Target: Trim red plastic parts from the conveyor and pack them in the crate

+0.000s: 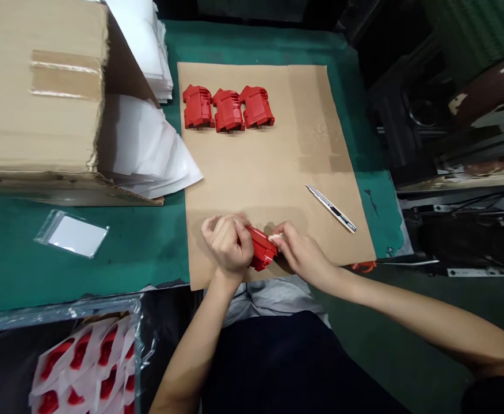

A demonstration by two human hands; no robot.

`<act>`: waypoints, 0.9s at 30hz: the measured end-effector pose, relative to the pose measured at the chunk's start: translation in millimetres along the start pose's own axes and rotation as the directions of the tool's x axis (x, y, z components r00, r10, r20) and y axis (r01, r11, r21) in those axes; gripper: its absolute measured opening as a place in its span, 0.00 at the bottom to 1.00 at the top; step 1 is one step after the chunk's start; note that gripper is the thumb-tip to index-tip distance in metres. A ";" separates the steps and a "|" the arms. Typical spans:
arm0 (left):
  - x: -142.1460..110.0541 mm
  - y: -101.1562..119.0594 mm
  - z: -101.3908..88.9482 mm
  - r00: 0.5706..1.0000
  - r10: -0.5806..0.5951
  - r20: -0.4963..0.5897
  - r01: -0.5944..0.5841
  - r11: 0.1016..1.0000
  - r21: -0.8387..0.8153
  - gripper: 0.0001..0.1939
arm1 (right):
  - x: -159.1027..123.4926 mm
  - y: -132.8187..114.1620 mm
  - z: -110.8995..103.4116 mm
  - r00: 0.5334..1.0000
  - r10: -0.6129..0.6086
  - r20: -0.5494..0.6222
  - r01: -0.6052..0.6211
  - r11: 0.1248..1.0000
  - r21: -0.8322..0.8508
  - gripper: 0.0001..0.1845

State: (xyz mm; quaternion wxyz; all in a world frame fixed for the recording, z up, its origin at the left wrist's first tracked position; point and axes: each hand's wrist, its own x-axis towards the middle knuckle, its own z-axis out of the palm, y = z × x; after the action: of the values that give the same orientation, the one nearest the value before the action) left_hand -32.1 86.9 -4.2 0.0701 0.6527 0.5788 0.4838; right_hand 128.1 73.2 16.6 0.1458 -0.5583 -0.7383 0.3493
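Note:
My left hand [227, 242] and my right hand [301, 253] both grip one red plastic part [261, 250] over the near edge of a brown cardboard sheet [269, 167]. The left fingers curl around its left end. The right fingertips pinch its right side, where a small pale bit shows at the fingertips. Three matching red parts [228, 108] stand in a row at the far left of the sheet. A utility knife [330, 208] lies on the sheet to the right of my hands.
A large cardboard box [40, 98] with white sheets [148, 144] spilling out sits at the left on the green mat [105, 253]. A small clear bag [73, 234] lies on the mat. A bin of wrapped red parts [88, 362] is at lower left. Dark machinery [450, 126] stands right.

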 end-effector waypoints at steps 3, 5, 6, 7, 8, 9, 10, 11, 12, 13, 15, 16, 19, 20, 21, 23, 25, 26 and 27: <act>-0.8 0.2 0.5 1.000 -0.013 -0.002 0.013 1.000 0.002 0.18 | -0.2 -1.6 0.6 0.999 0.007 -0.034 -0.007 1.000 -0.006 0.10; -1.1 0.3 0.4 1.000 -0.022 -0.001 0.022 1.000 0.012 0.18 | 1.0 -1.9 1.3 0.999 0.017 -0.052 -0.020 0.999 -0.048 0.11; -1.1 0.5 0.3 1.000 -0.024 0.000 0.024 1.000 0.018 0.18 | 1.1 -2.0 1.6 0.999 0.020 -0.047 -0.022 0.998 -0.055 0.11; -1.1 0.7 0.1 1.000 -0.022 0.001 0.022 1.000 0.020 0.18 | 0.9 -2.1 1.7 0.999 0.019 -0.036 -0.021 0.999 -0.047 0.12; -0.9 1.0 -0.2 1.000 -0.019 0.001 0.019 1.000 0.017 0.18 | 0.5 -2.2 1.9 1.000 0.016 -0.026 -0.017 0.999 -0.030 0.12; -0.7 1.4 -0.4 1.000 -0.015 0.000 0.015 1.000 0.012 0.18 | 0.2 -2.1 2.1 1.000 0.011 -0.024 -0.012 1.000 -0.018 0.12; -0.4 1.8 -0.7 1.000 -0.013 -0.002 0.013 1.000 0.006 0.18 | 0.2 -1.9 2.4 0.999 0.010 -0.032 -0.010 1.000 -0.020 0.13; 0.0 2.4 -0.9 1.000 -0.016 -0.005 0.016 1.000 0.003 0.18 | 0.7 -1.6 2.9 0.999 0.011 -0.043 -0.013 0.999 -0.037 0.14; 0.3 2.9 -1.0 1.000 -0.021 -0.006 0.021 1.000 0.003 0.18 | 1.4 -1.4 3.5 0.998 0.016 -0.053 -0.019 0.997 -0.069 0.15; 0.5 3.4 -1.2 1.000 -0.027 -0.007 0.027 1.000 0.006 0.18 | 2.0 -1.4 4.1 0.998 0.021 -0.056 -0.027 0.994 -0.106 0.16; 0.5 4.3 -1.5 0.999 -0.037 -0.002 0.037 0.999 0.016 0.18 | 1.5 -2.0 5.2 0.999 0.032 -0.045 -0.038 0.988 -0.149 0.16; 0.2 4.5 -1.7 0.999 -0.038 0.000 0.038 0.999 0.016 0.18 | 0.2 -2.5 5.7 0.999 0.029 -0.037 -0.034 0.989 -0.141 0.16; -1.0 4.4 -2.0 1.000 -0.025 0.016 0.025 1.000 0.001 0.18 | -4.2 -2.3 8.1 0.997 -0.005 -0.078 -0.002 0.995 -0.098 0.16; -1.3 4.4 -2.0 1.000 -0.022 0.020 0.022 1.000 -0.002 0.18 | -4.7 -1.5 9.1 0.995 -0.007 -0.098 -0.003 0.994 -0.109 0.17; -1.5 4.3 -2.0 1.000 -0.021 0.022 0.021 1.000 -0.003 0.18 | -4.6 -0.4 9.9 0.994 -0.004 -0.107 -0.011 0.991 -0.133 0.18; -1.8 4.0 -1.9 1.000 -0.020 0.019 0.020 1.000 -0.002 0.18 | -3.7 1.6 10.4 0.996 0.010 -0.088 -0.025 0.983 -0.180 0.18; -2.3 3.6 -1.8 1.000 -0.018 0.015 0.018 1.000 -0.003 0.18 | -3.9 2.0 9.3 0.999 0.013 -0.052 -0.022 0.984 -0.175 0.18; -2.7 3.2 -1.6 1.000 -0.015 0.019 0.015 1.000 -0.005 0.18 | -4.5 1.6 8.6 0.999 0.009 -0.051 -0.017 0.987 -0.159 0.17; -3.1 2.8 -1.4 1.000 -0.012 0.023 0.012 1.000 -0.008 0.18 | -5.3 0.9 8.2 0.998 0.006 -0.066 -0.016 0.989 -0.147 0.17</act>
State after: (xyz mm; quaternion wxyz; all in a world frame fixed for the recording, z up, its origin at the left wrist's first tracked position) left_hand -30.7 82.7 -3.4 0.0824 0.6546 0.5798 0.4781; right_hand 125.6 65.4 11.1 0.1263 -0.5827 -0.7538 0.2763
